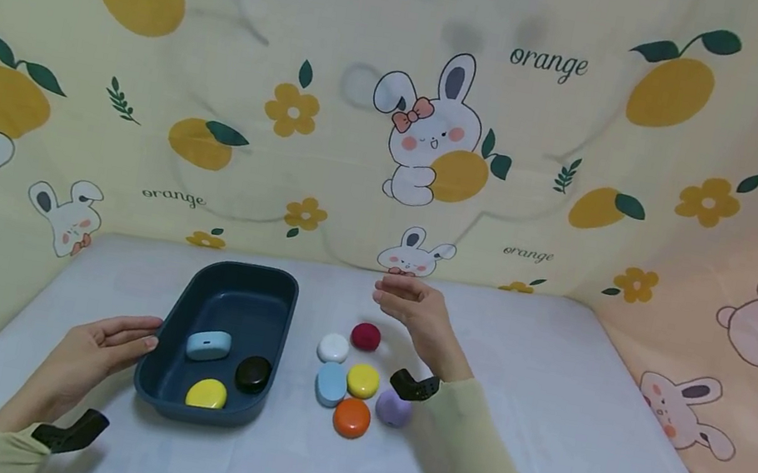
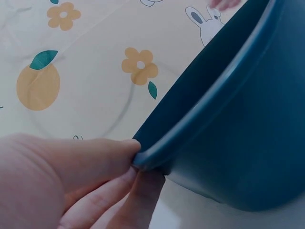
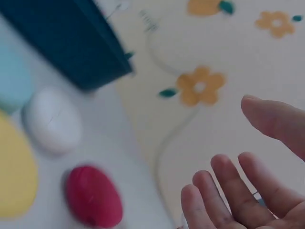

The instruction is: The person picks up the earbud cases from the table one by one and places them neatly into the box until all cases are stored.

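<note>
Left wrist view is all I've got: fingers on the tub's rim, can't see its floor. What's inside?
Observer: Three pieces in the tub: a blue piece, a yellow piece and a black piece.
Operator: Anything outside it?
Observer: Six loose pieces on the table, to the right of the tub.
Operator: Is the right hand holding one?
Observer: No. The right wrist view shows its palm and fingers with nothing in them.
</note>
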### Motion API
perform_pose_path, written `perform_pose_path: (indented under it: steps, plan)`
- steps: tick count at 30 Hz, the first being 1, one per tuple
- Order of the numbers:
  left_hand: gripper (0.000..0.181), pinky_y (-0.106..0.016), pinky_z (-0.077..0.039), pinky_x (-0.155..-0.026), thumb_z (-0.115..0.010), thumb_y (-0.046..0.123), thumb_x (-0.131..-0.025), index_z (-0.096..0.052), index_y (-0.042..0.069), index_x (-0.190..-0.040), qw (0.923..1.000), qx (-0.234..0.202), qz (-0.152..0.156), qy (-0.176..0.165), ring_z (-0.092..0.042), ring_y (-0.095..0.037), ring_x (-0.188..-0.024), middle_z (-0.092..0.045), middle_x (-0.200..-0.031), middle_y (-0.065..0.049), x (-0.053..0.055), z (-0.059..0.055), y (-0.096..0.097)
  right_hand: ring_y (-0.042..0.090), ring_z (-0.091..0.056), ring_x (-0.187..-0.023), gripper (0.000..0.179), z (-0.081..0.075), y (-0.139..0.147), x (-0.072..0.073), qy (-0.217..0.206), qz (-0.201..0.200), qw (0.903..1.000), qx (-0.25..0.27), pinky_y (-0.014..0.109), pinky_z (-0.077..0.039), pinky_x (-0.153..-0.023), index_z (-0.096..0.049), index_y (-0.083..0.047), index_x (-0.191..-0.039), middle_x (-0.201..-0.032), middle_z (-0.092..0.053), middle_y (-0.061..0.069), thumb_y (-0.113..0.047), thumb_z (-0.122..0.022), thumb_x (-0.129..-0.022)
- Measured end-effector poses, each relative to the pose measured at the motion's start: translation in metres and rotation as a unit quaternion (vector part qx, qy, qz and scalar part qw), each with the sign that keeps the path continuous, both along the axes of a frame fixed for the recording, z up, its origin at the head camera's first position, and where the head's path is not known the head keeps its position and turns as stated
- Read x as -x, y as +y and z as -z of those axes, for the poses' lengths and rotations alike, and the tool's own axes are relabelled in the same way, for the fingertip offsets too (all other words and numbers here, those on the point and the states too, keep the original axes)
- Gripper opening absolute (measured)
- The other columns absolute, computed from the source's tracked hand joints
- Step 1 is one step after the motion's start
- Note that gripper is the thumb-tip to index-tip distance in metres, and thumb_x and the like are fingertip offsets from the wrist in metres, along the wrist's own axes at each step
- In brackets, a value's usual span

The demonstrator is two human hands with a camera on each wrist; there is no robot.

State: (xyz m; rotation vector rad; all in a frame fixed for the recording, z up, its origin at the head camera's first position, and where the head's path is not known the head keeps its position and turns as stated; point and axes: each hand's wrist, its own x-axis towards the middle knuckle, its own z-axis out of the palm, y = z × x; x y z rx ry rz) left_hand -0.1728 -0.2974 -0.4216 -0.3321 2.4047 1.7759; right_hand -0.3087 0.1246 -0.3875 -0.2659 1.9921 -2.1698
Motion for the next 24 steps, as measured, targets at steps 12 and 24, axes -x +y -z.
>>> perform_pose_path:
  steps: [12,24]
  plan:
    - [0.065,-0.033,-0.054,-0.090,-0.070,0.032,-0.093,-0.046,-0.001,-0.144,1.0000,0.000,-0.004,0.001,-0.061,-0.019,-0.114,-0.053,-0.139,-0.019,0.001,0.000,0.001,0.029,-0.060,-0.115,0.048,0.030,0.018,0.023,0.004,-0.051,0.9973,-0.052,0.040,-0.046,-0.102,-0.062,-0.001,-0.126,-0.126,-0.063,0.016,-0.018,-0.080,-0.085]
    - [0.062,-0.031,-0.054,-0.089,-0.070,0.028,-0.094,-0.046,-0.001,-0.143,0.9998,-0.018,-0.006,0.005,-0.063,-0.014,-0.110,-0.055,-0.137,-0.018,0.000,0.000,0.001,0.022,-0.058,-0.115,0.052,0.044,0.007,0.020,0.036,-0.096,0.9732,-0.206,0.041,-0.047,-0.100,-0.064,-0.004,-0.127,-0.125,-0.064,0.012,-0.025,-0.082,-0.083]
